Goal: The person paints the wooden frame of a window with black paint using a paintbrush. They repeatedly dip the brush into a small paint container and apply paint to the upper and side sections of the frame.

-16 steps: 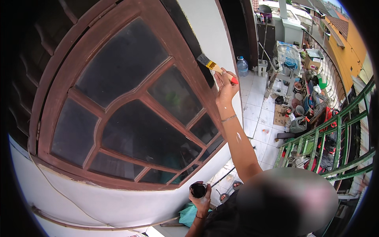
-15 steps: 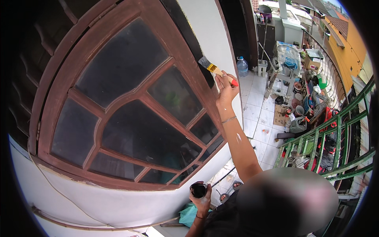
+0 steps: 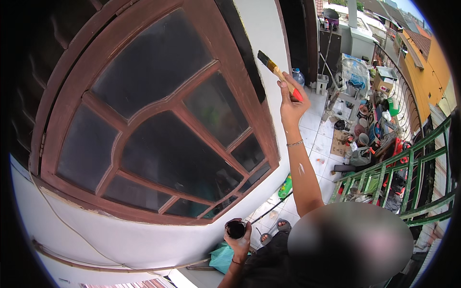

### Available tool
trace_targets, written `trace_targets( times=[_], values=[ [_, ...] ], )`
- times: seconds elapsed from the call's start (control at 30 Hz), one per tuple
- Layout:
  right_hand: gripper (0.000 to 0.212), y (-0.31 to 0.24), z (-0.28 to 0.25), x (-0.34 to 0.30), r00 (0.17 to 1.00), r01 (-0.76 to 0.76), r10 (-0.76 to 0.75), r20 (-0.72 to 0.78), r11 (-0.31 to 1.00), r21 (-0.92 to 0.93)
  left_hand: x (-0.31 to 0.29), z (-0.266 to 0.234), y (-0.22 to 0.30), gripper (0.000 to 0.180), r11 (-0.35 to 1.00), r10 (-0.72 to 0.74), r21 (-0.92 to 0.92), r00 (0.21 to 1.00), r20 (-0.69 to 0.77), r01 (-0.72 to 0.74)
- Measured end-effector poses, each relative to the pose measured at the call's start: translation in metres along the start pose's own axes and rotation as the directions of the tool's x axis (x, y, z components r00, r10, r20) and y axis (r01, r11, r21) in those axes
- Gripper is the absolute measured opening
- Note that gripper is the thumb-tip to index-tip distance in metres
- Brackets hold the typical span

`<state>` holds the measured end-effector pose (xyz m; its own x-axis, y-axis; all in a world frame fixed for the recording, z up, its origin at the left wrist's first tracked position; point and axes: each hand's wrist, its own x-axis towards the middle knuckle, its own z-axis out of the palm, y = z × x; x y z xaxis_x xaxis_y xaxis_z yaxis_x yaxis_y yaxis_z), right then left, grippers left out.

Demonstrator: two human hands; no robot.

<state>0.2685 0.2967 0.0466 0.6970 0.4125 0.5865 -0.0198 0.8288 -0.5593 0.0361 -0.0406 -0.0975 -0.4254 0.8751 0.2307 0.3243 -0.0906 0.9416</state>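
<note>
Head camera view: a flat paintbrush (image 3: 280,74) with a red-tipped wooden handle is pinched in the right hand (image 3: 294,106), its dark bristles angled up beside the outer edge of a large brown wooden window frame (image 3: 259,120); whether the bristles touch the wall behind them, one cannot tell. Well apart and lower down, the left hand (image 3: 237,247) is wrapped around a dark cup (image 3: 236,229), its mouth turned upward and its interior too dark to read. A black strip (image 3: 244,45) runs down the frame's upper right edge and stops partway, which suggests that this stretch is coated; the edge below it and the bars between the panes show reddish brown, so most of the frame appears to be left. Nothing visible blocks the brush from the strip, though the white wall (image 3: 144,237) lies close alongside and could easily catch a stray mark. Under the window, a thin cord (image 3: 91,245) sags across the wall, and a turquoise bag (image 3: 222,258) sits just beside the left forearm. A green packet (image 3: 285,186) and a black rod (image 3: 271,209) crowd the white floor tiles (image 3: 312,139) near the sandaled feet. Beyond the right arm stand a clear water bottle (image 3: 298,77), a cardboard box (image 3: 383,82) amid clutter, and a green metal railing (image 3: 410,187).
</note>
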Motion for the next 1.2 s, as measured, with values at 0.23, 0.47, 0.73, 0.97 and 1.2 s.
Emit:
trace_targets(
  times=[0.23, 0.47, 0.73, 0.97, 1.2],
  values=[
    [0.021, 0.011, 0.006, -0.001, 0.996, 0.079, -0.071, 0.062, 0.989, -0.122, -0.005, -0.001, -0.001, 0.036, 1.000, -0.026, 0.006, 0.998, 0.061, 0.026],
    [0.015, 0.017, 0.012, -0.013, 0.993, 0.110, -0.097, 0.072, 0.971, -0.212, -0.005, 0.004, 0.002, 0.034, 1.000, -0.020, 0.003, 0.999, 0.039, 0.020],
    [0.012, 0.025, 0.010, -0.040, 0.986, 0.166, -0.154, 0.062, 0.934, -0.317, -0.009, 0.003, -0.001, 0.034, 0.999, -0.038, 0.026, 0.998, 0.053, 0.037],
    [0.013, 0.025, -0.008, -0.053, 0.992, 0.125, -0.111, 0.060, 0.916, -0.381, -0.007, 0.008, 0.004, 0.033, 1.000, -0.029, -0.004, 0.999, 0.029, 0.029],
    [0.015, 0.000, 0.016, -0.024, 0.980, 0.195, -0.195, 0.024, 0.943, -0.271, -0.008, 0.009, 0.002, 0.033, 0.999, -0.030, 0.016, 0.999, 0.014, 0.030]
  ],
)
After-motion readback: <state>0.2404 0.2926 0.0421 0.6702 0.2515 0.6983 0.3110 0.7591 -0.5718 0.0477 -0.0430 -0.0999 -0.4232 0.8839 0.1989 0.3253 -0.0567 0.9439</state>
